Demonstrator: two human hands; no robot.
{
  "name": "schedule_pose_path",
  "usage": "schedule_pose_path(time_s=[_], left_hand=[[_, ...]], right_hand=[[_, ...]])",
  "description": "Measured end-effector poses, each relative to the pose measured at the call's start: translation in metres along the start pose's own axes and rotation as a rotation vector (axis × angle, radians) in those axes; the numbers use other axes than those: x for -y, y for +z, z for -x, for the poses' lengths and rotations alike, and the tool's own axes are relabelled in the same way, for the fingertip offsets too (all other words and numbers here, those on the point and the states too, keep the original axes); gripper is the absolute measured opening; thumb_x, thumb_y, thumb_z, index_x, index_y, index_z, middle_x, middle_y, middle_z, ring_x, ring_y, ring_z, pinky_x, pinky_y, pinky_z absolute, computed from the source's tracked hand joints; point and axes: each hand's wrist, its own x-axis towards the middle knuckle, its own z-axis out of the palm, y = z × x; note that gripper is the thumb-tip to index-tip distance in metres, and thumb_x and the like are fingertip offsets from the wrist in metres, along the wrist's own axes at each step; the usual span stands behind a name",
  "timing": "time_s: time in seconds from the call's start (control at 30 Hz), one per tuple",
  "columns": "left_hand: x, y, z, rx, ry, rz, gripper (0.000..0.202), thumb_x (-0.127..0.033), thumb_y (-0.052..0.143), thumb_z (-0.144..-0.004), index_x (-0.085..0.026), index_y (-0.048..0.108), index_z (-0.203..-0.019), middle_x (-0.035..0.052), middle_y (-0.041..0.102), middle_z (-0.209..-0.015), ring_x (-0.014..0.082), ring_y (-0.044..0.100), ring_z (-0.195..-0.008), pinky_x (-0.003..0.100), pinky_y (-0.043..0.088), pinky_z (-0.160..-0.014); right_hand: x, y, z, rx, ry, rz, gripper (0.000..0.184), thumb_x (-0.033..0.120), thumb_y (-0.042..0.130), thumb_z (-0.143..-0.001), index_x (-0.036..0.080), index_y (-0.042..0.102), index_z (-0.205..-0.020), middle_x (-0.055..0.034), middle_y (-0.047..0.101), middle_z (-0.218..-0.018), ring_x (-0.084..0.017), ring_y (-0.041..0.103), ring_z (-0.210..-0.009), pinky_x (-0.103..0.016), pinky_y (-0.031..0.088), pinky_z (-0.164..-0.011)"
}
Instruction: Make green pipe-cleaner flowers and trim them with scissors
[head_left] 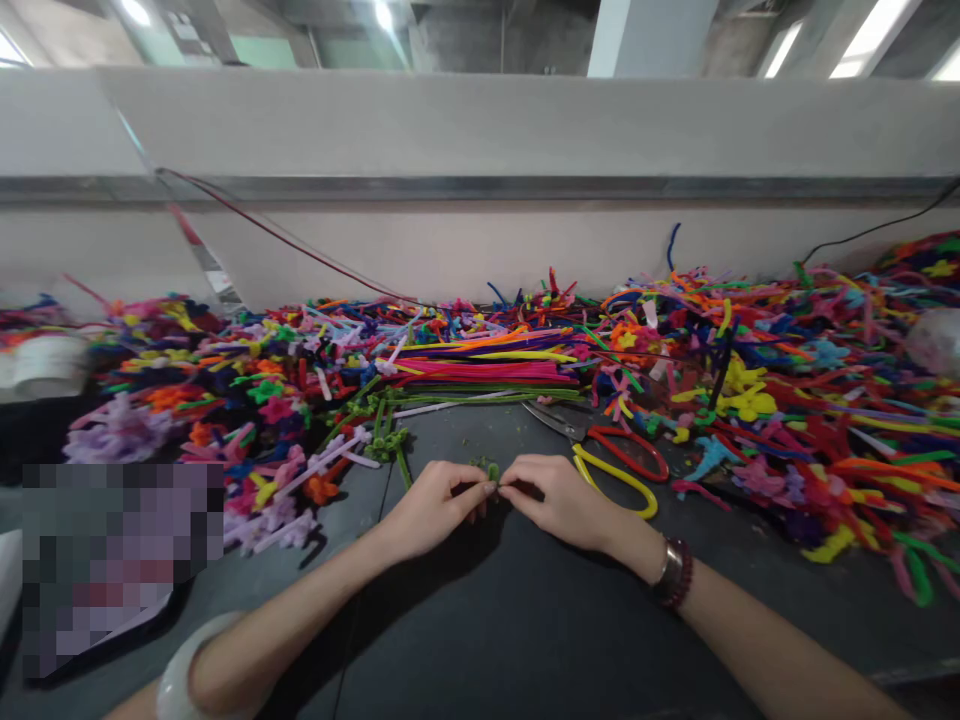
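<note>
My left hand (435, 505) and my right hand (559, 495) meet over the dark table, fingertips pinched together on a small green pipe cleaner piece (491, 470) between them. Both hands are closed in a pinch. Just beyond my right hand lie scissors (619, 460) with one red and one yellow handle loop, blades pointing left. A few bent green pipe cleaner stems (386, 440) lie just past my left hand.
A wide heap of colourful pipe cleaners (787, 400) and twisted flower shapes spans the back of the table. A bundle of straight pipe cleaners (480, 365) lies mid-back. A low grey wall (480, 130) stands behind. A white roll (45, 365) sits far left.
</note>
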Motion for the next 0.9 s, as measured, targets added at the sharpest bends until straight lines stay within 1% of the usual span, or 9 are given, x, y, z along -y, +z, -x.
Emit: schedule_pose_path(time_s=[0.03, 0.1, 0.17, 0.23, 0.3, 0.43, 0.7, 0.8, 0.9], left_hand=[[-0.001, 0.0, 0.001, -0.047, 0.053, -0.086, 0.031, -0.026, 0.036, -0.083, -0.013, 0.053, -0.061, -0.0007, 0.051, -0.055, 0.0093, 0.048, -0.053, 0.018, 0.035, -0.052], [-0.001, 0.0, 0.002, -0.124, 0.176, -0.235, 0.03, -0.023, 0.035, -0.084, -0.014, 0.054, -0.064, 0.0003, 0.051, -0.059, 0.0096, 0.047, -0.056, 0.019, 0.035, -0.055], [-0.001, 0.001, 0.004, -0.158, 0.288, -0.306, 0.028, -0.021, 0.034, -0.086, -0.014, 0.056, -0.07, 0.0016, 0.053, -0.064, 0.01, 0.048, -0.061, 0.019, 0.037, -0.059], [0.001, 0.001, 0.005, -0.164, 0.367, -0.34, 0.026, -0.02, 0.032, -0.086, -0.014, 0.057, -0.078, 0.003, 0.055, -0.07, 0.0104, 0.05, -0.066, 0.02, 0.039, -0.063], [0.004, 0.001, 0.006, -0.158, 0.412, -0.38, 0.026, -0.02, 0.032, -0.087, -0.015, 0.057, -0.082, 0.0039, 0.056, -0.075, 0.0107, 0.051, -0.07, 0.02, 0.04, -0.066], [0.006, 0.001, 0.006, -0.133, 0.441, -0.465, 0.026, -0.02, 0.032, -0.087, -0.015, 0.057, -0.085, 0.0046, 0.058, -0.077, 0.0113, 0.052, -0.071, 0.021, 0.042, -0.066], [0.004, -0.002, 0.007, -0.113, 0.506, -0.553, 0.027, -0.017, 0.03, -0.087, -0.014, 0.057, -0.086, 0.0055, 0.059, -0.076, 0.0125, 0.053, -0.07, 0.022, 0.042, -0.065], [0.003, 0.001, 0.008, -0.127, 0.466, -0.534, 0.027, -0.018, 0.03, -0.087, -0.014, 0.057, -0.084, 0.0057, 0.058, -0.074, 0.0126, 0.052, -0.07, 0.022, 0.041, -0.064], [0.001, 0.002, 0.007, -0.154, 0.349, -0.432, 0.027, -0.02, 0.032, -0.086, -0.014, 0.058, -0.079, 0.0043, 0.056, -0.07, 0.0116, 0.051, -0.065, 0.021, 0.039, -0.061]], right_hand=[[-0.001, -0.001, -0.002, 0.031, 0.118, -0.166, 0.017, 0.026, 0.047, -0.08, 0.014, 0.058, -0.077, -0.0042, 0.057, -0.07, -0.012, 0.052, -0.062, -0.025, 0.041, -0.059], [-0.004, -0.005, -0.004, 0.15, 0.357, -0.536, 0.02, 0.03, 0.05, -0.078, 0.013, 0.058, -0.073, -0.0011, 0.055, -0.062, -0.008, 0.05, -0.051, -0.021, 0.04, -0.051], [-0.006, -0.01, -0.006, 0.254, 0.536, -0.843, 0.022, 0.032, 0.052, -0.077, 0.011, 0.058, -0.069, -0.0001, 0.055, -0.059, -0.006, 0.049, -0.048, -0.018, 0.04, -0.048], [-0.007, -0.013, -0.006, 0.295, 0.631, -1.009, 0.022, 0.031, 0.055, -0.074, 0.01, 0.06, -0.068, -0.0004, 0.056, -0.059, -0.005, 0.051, -0.049, -0.015, 0.041, -0.048], [-0.006, -0.014, -0.005, 0.33, 0.653, -1.083, 0.017, 0.027, 0.059, -0.071, 0.009, 0.062, -0.069, -0.0005, 0.057, -0.059, -0.004, 0.052, -0.049, -0.014, 0.041, -0.048], [-0.003, -0.013, -0.004, 0.328, 0.636, -1.15, 0.013, 0.022, 0.061, -0.068, 0.009, 0.063, -0.067, 0.0, 0.058, -0.059, -0.004, 0.053, -0.049, -0.012, 0.041, -0.048], [-0.004, -0.011, -0.004, 0.308, 0.663, -1.149, 0.011, 0.02, 0.059, -0.068, 0.01, 0.062, -0.067, 0.0002, 0.058, -0.057, -0.005, 0.054, -0.05, -0.014, 0.041, -0.049], [-0.002, -0.008, -0.005, 0.255, 0.621, -1.064, 0.008, 0.018, 0.058, -0.068, 0.011, 0.061, -0.068, 0.0011, 0.057, -0.058, -0.004, 0.052, -0.05, -0.014, 0.04, -0.05], [0.002, -0.005, -0.006, 0.134, 0.483, -0.821, 0.011, 0.021, 0.055, -0.072, 0.011, 0.06, -0.071, 0.0012, 0.054, -0.057, -0.006, 0.049, -0.049, -0.018, 0.04, -0.051]])
